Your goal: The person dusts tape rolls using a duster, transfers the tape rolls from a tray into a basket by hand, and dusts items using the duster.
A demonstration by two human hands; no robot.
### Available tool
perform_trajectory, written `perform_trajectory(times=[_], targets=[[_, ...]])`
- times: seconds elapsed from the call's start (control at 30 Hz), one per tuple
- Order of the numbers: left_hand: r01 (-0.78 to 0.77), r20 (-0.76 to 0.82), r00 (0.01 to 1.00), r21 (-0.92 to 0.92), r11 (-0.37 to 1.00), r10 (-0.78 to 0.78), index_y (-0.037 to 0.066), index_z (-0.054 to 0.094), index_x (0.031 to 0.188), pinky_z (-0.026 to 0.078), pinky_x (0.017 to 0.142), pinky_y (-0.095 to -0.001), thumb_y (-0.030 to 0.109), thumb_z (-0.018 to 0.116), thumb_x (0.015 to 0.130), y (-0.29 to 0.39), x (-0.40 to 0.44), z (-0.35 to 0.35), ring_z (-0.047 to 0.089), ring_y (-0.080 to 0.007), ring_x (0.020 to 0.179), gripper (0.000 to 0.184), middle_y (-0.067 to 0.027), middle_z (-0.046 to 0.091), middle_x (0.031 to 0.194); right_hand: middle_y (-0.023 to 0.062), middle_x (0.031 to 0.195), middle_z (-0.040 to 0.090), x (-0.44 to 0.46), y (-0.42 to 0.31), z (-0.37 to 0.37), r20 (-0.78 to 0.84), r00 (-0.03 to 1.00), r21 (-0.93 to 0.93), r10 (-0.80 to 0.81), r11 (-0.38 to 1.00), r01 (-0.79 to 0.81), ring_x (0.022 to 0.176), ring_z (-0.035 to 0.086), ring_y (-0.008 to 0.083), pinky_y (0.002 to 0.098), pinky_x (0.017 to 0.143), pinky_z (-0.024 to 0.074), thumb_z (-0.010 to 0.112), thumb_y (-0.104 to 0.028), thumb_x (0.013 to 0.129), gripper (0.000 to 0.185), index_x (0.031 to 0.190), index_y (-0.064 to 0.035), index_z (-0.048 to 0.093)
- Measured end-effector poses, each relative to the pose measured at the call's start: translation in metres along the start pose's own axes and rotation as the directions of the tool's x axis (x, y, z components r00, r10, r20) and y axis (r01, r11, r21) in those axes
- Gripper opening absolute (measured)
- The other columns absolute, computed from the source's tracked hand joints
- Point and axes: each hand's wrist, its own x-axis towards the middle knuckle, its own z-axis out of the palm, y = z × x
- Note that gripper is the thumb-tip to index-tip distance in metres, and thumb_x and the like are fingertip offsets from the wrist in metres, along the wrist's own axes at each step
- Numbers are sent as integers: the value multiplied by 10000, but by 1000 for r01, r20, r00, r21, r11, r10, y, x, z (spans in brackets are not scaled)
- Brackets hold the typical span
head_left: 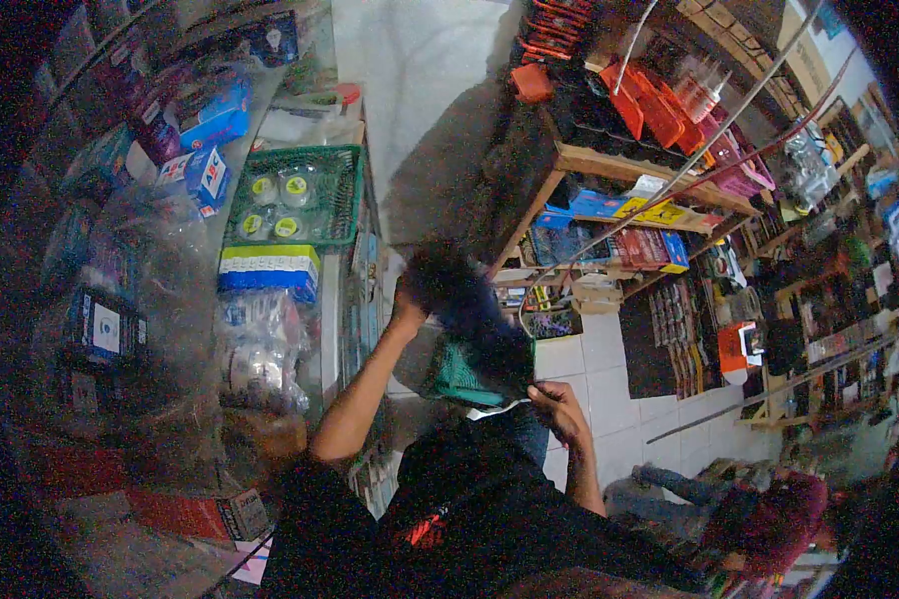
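Note:
A dark, bunched item (469, 309), too dim to make out, spans the space between my two hands. My left hand (408, 302) is at its upper left end, with the fingers lost in shadow. At its lower right corner, my right hand (559, 407) is closed on the edge. Under the dark item shows a green mesh basket (457, 371), close to my body. A strip of white edging (494, 409) lies just left of my right hand.
On the left, a green tray (355, 200) holds several round containers above a blue and yellow box (270, 270). A wooden shelf (659, 178) with orange bins (659, 110) stands right. Another person (769, 519) is at the lower right; cords cross the right side.

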Motion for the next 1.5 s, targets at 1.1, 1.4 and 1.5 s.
perform_trajectory(times=[1.1, 1.4, 1.5], targets=[[89, 4, 995, -547, 832, -105, 72, 607, 1077, 516, 810, -386, 97, 703, 775, -35, 1, 17, 644, -272, 924, 318, -96, 671, 1011, -81, 593, 390, -27, -9, 8, -112, 992, -35, -60, 998, 56, 516, 320, 39, 243, 468, 236, 622, -272, 935, 357, 646, -109, 490], [-233, 277, 959, 885, 403, -52, 92, 616, 1166, 497, 888, -459, 346, 475, 961, 38, 0, -3, 650, -331, 921, 355, -128, 688, 1033, -77, 601, 408, -26, -7, 12, -67, 990, -126, -126, 985, 117, 536, 335, 38, 247, 474, 254, 605, -242, 942, 323, 680, -75, 519], [-125, 167, 975, -139, 982, 148, 83, 628, 1142, 499, 886, -446, 321, 461, 967, -17, 0, 12, 646, -328, 928, 340, -157, 682, 1011, -72, 602, 422, -21, -3, 18, -116, 982, -139, -149, 981, 133, 540, 344, 46, 249, 478, 259, 611, -243, 940, 335, 672, -60, 528]])
